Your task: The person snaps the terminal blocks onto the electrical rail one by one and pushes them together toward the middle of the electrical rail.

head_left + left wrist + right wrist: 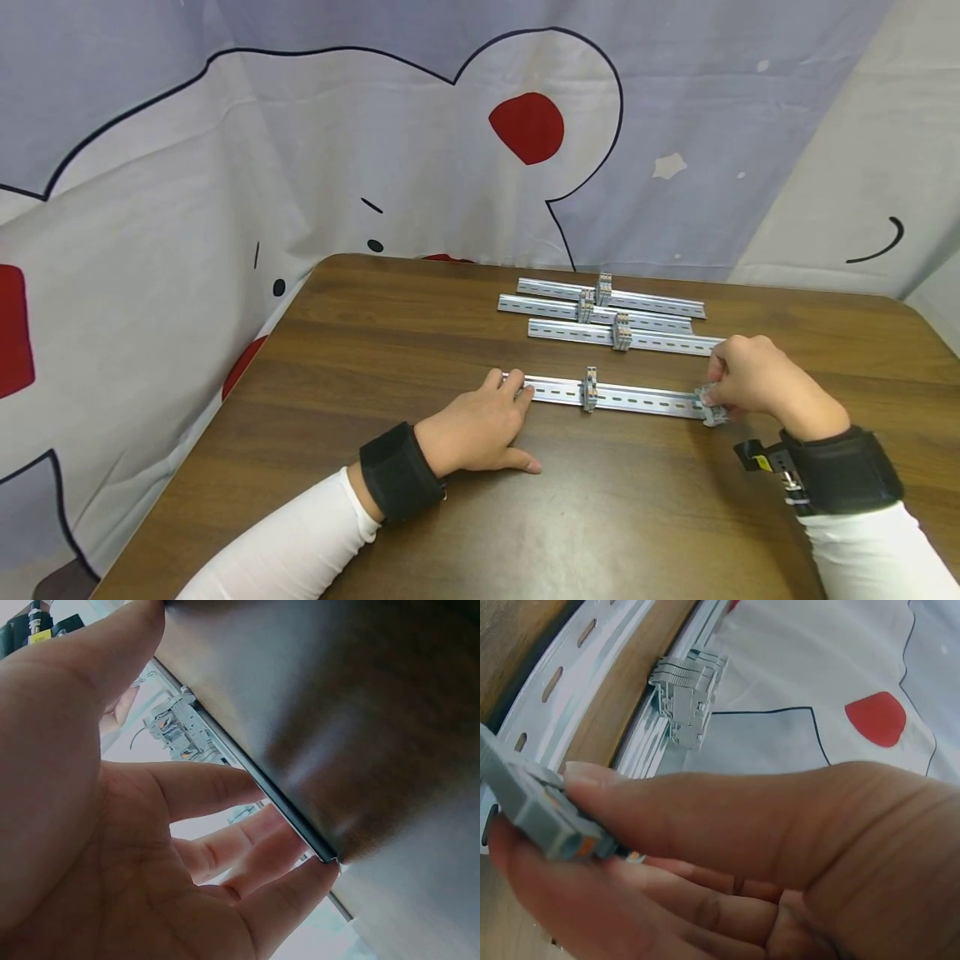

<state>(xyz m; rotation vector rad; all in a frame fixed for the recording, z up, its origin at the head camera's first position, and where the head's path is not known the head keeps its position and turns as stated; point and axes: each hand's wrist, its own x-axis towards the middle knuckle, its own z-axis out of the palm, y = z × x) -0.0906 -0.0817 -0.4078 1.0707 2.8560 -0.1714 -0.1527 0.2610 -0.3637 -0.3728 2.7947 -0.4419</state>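
Observation:
A slotted metal DIN rail [645,401] lies across the table in front of me, with a grey terminal block [590,390] standing near its middle. My left hand [476,429] rests its extended fingers on the rail's left end; the thumb is spread away from it. At the rail's right end my right hand [772,383] pinches another grey terminal block [711,408] between thumb and fingers. In the right wrist view this held terminal block [551,817] shows orange marks and sits over the rail's edge. Whether it is seated on the rail I cannot tell.
Behind lie three more DIN rails, the back rail [660,304], the middle rail [532,306] and the front rail [570,332], each bearing grey terminal blocks. A printed cloth [300,167] hangs behind the brown wooden table [375,333].

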